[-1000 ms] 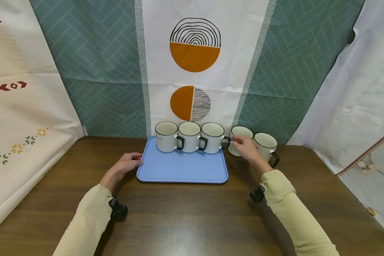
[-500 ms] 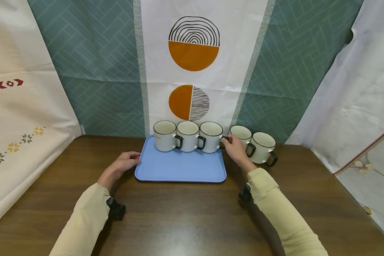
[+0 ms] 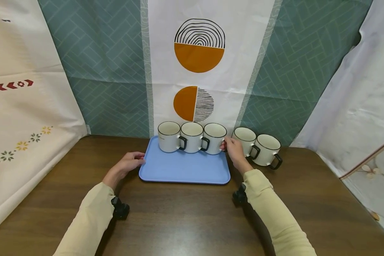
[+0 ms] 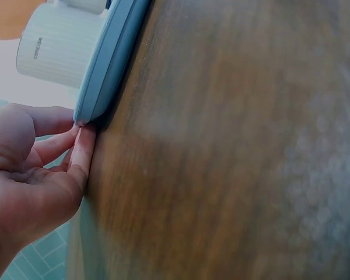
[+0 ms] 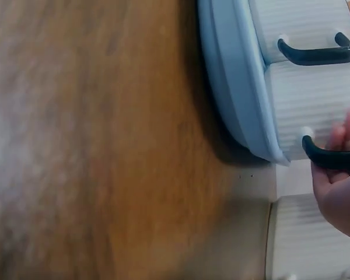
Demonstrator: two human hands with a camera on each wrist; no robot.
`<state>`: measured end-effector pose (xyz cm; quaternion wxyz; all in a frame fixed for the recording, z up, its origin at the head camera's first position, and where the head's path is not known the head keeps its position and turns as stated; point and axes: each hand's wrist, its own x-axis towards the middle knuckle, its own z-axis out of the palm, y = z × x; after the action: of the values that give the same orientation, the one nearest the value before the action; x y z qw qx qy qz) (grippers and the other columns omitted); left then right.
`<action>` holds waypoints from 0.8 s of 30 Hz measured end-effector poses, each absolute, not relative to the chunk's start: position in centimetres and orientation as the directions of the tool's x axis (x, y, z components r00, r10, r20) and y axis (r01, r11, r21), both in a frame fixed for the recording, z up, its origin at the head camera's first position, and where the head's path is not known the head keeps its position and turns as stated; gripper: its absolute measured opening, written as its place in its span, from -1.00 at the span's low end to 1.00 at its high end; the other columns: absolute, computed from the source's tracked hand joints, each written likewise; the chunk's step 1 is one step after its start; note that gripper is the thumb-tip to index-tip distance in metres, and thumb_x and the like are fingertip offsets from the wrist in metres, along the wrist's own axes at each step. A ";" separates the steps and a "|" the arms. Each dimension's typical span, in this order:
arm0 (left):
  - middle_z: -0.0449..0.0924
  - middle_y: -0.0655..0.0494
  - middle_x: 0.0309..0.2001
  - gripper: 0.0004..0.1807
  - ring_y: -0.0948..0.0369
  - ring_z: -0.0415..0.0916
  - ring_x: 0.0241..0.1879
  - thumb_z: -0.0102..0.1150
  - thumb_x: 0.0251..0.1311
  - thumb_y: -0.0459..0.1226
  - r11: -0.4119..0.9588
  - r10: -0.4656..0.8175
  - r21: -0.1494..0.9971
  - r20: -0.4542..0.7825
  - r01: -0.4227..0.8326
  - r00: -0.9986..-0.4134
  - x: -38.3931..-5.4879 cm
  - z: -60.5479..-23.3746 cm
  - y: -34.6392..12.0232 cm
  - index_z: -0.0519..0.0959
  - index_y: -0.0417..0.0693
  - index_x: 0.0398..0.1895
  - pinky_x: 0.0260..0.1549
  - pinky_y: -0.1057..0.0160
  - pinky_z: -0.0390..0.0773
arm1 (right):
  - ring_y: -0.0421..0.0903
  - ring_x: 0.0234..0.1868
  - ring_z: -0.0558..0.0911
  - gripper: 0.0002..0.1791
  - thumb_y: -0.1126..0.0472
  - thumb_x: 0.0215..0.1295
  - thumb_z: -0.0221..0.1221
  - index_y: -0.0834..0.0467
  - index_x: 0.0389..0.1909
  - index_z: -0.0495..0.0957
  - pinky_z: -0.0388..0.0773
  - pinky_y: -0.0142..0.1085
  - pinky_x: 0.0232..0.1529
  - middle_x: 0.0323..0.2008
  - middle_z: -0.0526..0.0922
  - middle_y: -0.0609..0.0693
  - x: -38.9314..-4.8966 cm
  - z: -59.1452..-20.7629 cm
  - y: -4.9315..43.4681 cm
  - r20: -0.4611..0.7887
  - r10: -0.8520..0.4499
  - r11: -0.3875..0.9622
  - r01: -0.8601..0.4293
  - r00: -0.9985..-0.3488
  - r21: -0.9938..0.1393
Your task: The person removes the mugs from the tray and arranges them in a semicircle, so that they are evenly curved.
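Note:
Three white ribbed mugs with black rims and black handles stand in a row along the back of a blue tray (image 3: 185,169): a left mug (image 3: 169,138), a middle mug (image 3: 192,138) and a right mug (image 3: 213,140). My right hand (image 3: 234,149) grips the right mug's handle (image 5: 332,158), with fingers curled behind it in the right wrist view. At the tray's left edge, my left hand (image 3: 129,163) pinches the rim (image 4: 90,96) between thumb and fingers. The left wrist view shows small lettering on the left mug.
Two more mugs stand on the wooden table (image 3: 185,217) right of the tray: a nearer-in mug (image 3: 244,137), partly behind my right hand, and an outer mug (image 3: 266,151). A patterned cloth (image 3: 115,71) hangs behind the table.
My right hand has moved left from in front of the loose mugs to the right tray mug's handle and closed round it. The left hand stays at the tray's edge.

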<state>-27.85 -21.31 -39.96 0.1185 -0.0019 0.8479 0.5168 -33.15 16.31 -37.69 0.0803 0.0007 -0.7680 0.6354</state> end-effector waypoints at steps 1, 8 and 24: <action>0.29 -0.39 0.17 -0.52 -0.15 0.31 0.10 -0.06 0.39 -0.39 0.465 0.121 0.876 -0.203 -0.126 -0.972 -27.9 -40.0 -21.2 0.23 -0.53 0.28 0.21 -0.08 0.31 | -0.17 -0.50 0.50 -0.65 0.23 0.46 -0.11 0.37 -0.42 0.50 0.52 -0.23 -0.26 -0.57 0.50 -0.02 -33.2 -37.8 16.3 0.120 0.114 0.179 -0.098 -0.986 -0.979; 0.30 -0.40 0.16 -0.53 -0.15 0.32 0.10 -0.05 0.38 -0.40 0.457 0.121 0.880 -0.207 -0.131 -0.971 -28.1 -40.3 -21.3 0.23 -0.54 0.27 0.21 -0.08 0.31 | -0.13 -0.59 0.40 -0.63 0.25 0.32 -0.06 0.25 -0.67 0.49 0.30 -0.41 -0.52 -0.72 0.43 -0.04 -33.5 -37.8 16.1 0.079 0.171 0.150 -0.053 -0.982 -0.987; 0.29 -0.40 0.18 -0.52 -0.16 0.33 0.11 -0.06 0.38 -0.40 0.460 0.119 0.878 -0.212 -0.135 -0.970 -28.3 -40.4 -21.3 0.23 -0.53 0.28 0.21 -0.08 0.31 | -0.13 -0.61 0.34 -0.59 0.26 0.32 -0.06 0.21 -0.77 0.31 0.44 -0.26 -0.38 -0.77 0.27 -0.09 -32.8 -38.0 15.2 0.141 0.243 0.072 -0.127 -0.960 -0.989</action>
<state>-28.30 -21.34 -40.36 0.1223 -0.0049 0.8455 0.5198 -32.81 15.25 -37.98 0.1360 -0.0401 -0.7195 0.6799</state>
